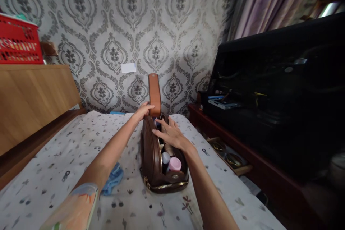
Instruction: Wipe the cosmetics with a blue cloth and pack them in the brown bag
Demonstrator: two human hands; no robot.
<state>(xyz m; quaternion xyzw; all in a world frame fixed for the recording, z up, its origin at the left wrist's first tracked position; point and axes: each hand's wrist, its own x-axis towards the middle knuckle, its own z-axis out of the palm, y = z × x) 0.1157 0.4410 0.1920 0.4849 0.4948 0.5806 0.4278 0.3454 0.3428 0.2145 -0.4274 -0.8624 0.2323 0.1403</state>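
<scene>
A dark brown leather toiletry bag (pixel 152 152) stands unzipped on the bed, its gold zipper teeth showing along the opening. From its far end a tan leather flap (pixel 154 93) with a snap rises upright. My left hand (pixel 145 110) is at the base of this flap, thumb across it, the other fingers partly hidden. Over the opening is my right hand (pixel 171 133), fingers spread and bent toward the inside; the fingertips hold nothing I can see. Inside the near end sit a pink-capped container (pixel 175 164) and a white-capped bottle (pixel 165 157).
A crumpled blue cloth (pixel 112 179) lies left of the bag on the patterned bedsheet (pixel 129 208). At the right are a large black panel (pixel 269 79) and an open drawer (pixel 244 169). A red basket (pixel 20 41) stands on the wooden headboard (pixel 35 97) at left.
</scene>
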